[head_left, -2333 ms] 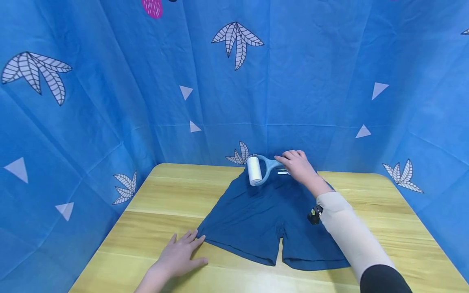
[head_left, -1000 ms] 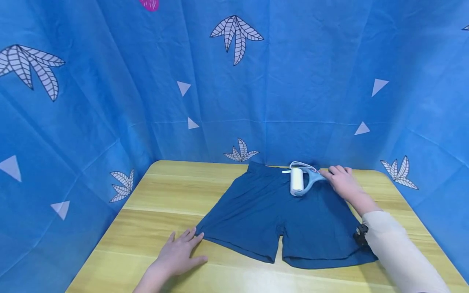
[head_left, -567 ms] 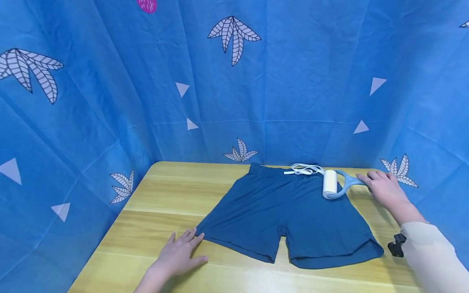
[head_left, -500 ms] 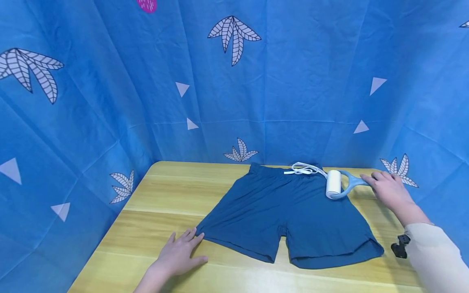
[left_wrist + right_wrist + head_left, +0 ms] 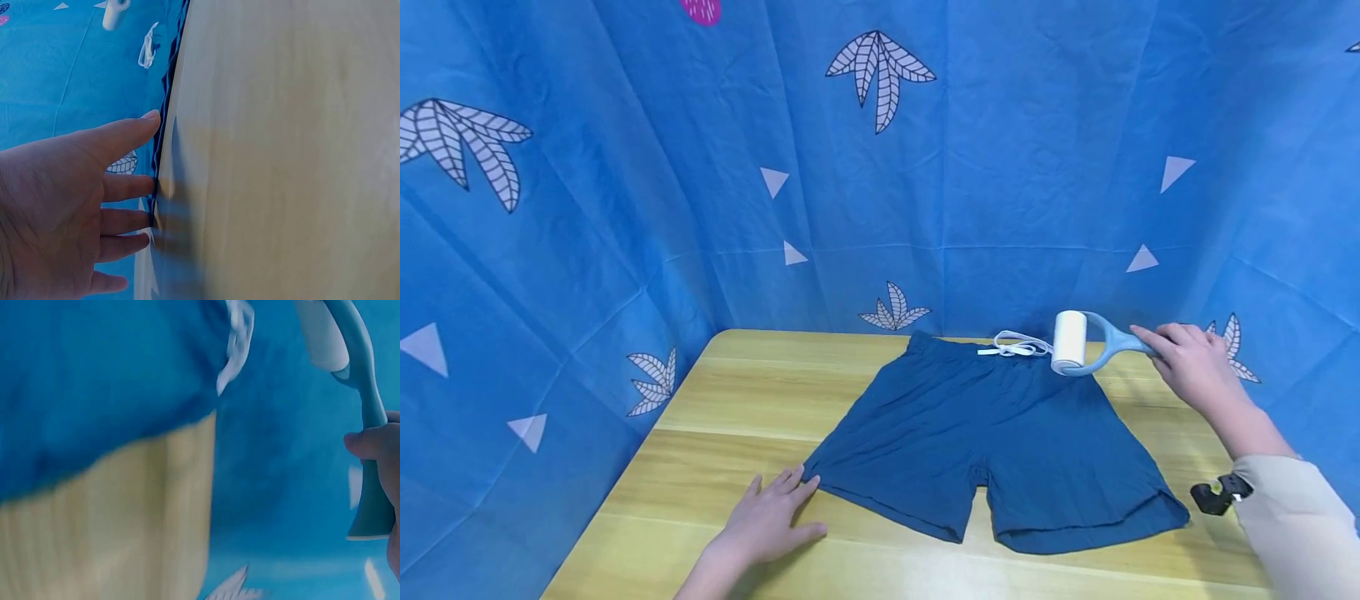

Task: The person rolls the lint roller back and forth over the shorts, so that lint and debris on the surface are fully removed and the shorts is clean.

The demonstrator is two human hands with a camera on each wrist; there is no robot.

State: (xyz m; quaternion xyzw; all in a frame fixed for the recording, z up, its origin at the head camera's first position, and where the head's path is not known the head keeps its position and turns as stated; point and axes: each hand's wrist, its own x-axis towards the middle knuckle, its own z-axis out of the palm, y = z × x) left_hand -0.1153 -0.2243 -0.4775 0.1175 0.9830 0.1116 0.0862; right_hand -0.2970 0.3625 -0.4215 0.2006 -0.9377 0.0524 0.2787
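Dark blue shorts (image 5: 947,425) lie flat, waistband away from me, with a white drawstring (image 5: 1017,344) tied in a bow at the waist. My right hand (image 5: 1197,367) grips the light blue handle of a lint roller (image 5: 1070,342). Its white roll hangs above the right end of the waistband, and the right wrist view shows the roller (image 5: 325,337) apart from the cloth. My left hand (image 5: 766,518) is spread, its fingertips touching the hem corner of the left leg. In the left wrist view the fingers (image 5: 125,219) of that hand look straight.
The shorts lie on a wooden table (image 5: 730,392). Blue patterned curtains (image 5: 1022,167) hang behind it and along both sides. A small black camera (image 5: 1221,494) is worn at my right sleeve (image 5: 1292,508).
My right hand took the lint roller rightward along the waistband to its right end. Since half a second ago it has lifted the roller and brought it slightly left. The left hand stays put.
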